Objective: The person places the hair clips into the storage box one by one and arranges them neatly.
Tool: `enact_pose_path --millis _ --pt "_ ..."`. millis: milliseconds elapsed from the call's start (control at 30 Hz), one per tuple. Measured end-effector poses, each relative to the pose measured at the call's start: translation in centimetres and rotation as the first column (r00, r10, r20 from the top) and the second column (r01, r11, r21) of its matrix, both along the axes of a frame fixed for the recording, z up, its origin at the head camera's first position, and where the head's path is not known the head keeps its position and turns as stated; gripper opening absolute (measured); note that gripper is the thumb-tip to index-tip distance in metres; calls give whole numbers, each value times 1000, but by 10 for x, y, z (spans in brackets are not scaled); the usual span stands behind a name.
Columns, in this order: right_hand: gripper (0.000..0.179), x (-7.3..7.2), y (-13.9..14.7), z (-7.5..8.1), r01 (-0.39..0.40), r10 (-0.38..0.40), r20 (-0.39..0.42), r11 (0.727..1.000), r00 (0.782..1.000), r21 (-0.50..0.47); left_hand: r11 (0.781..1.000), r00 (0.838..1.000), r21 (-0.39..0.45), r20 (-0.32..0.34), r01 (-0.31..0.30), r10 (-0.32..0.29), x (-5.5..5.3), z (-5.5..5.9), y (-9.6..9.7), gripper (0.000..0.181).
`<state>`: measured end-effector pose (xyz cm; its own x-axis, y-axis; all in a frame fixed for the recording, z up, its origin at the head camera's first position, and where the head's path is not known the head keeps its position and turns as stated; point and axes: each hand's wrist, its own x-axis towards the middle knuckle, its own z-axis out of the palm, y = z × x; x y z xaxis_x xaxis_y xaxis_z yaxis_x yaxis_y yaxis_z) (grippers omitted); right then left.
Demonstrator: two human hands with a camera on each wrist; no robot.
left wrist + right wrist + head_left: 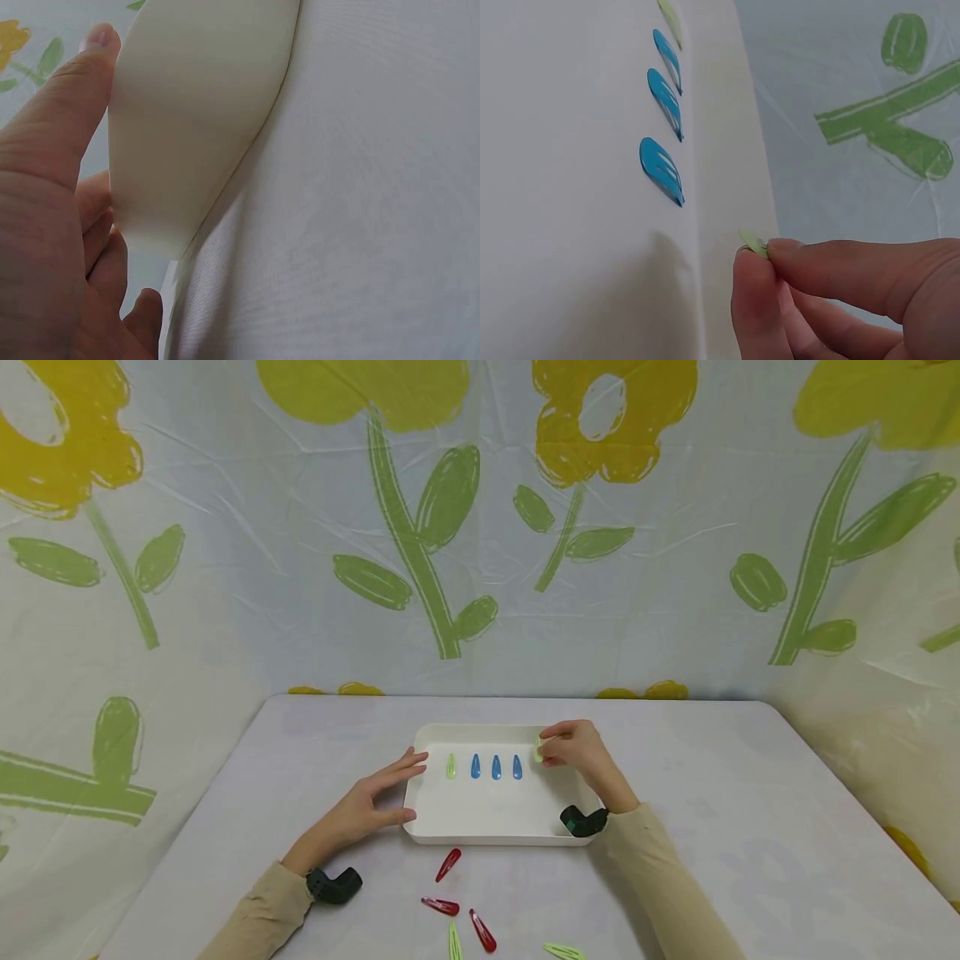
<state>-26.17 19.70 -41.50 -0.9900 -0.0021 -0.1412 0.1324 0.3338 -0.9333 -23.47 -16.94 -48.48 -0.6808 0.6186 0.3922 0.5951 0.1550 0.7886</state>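
Note:
A white tray lies on the table. In it stands a row of snap hair clips: one light green hair clip at the left, then three blue hair clips. My right hand is over the tray's right part and pinches another light green hair clip between thumb and forefinger, just right of the row. Most of that clip is hidden by the fingertips. At the tray's left end, my left hand touches the rim with fingers spread and fairly straight; its thumb lies along the wall.
In front of the tray, loose on the table, lie three red hair clips and two light green ones, one being a green clip at the lower edge. A flower-printed curtain hangs behind the table.

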Motion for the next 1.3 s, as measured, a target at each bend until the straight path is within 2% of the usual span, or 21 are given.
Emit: enact_pose_path --millis 133,267,500,700,867,1300 --pt "23 0 -2 0 -10 10 -14 1000 1000 16 1000 1000 -2 5 -1 1 0 0 0 66" --pt "15 2 -4 1 -19 19 -8 996 1000 93 1000 1000 -8 20 -4 4 0 -1 -1 66" --pt "5 1 -7 0 -42 42 7 965 999 260 1000 1000 -15 25 -3 4 -1 -2 0 67" --pt "3 1 -9 -1 -77 72 28 942 997 327 1000 999 -24 46 -9 10 1 0 0 68" --pt "4 3 -9 1 -101 92 41 930 995 354 999 999 -33 41 -13 14 1 0 0 68" --pt "3 3 -11 -4 -104 97 36 922 995 373 1000 1000 -25 26 -7 8 1 -1 -1 68"
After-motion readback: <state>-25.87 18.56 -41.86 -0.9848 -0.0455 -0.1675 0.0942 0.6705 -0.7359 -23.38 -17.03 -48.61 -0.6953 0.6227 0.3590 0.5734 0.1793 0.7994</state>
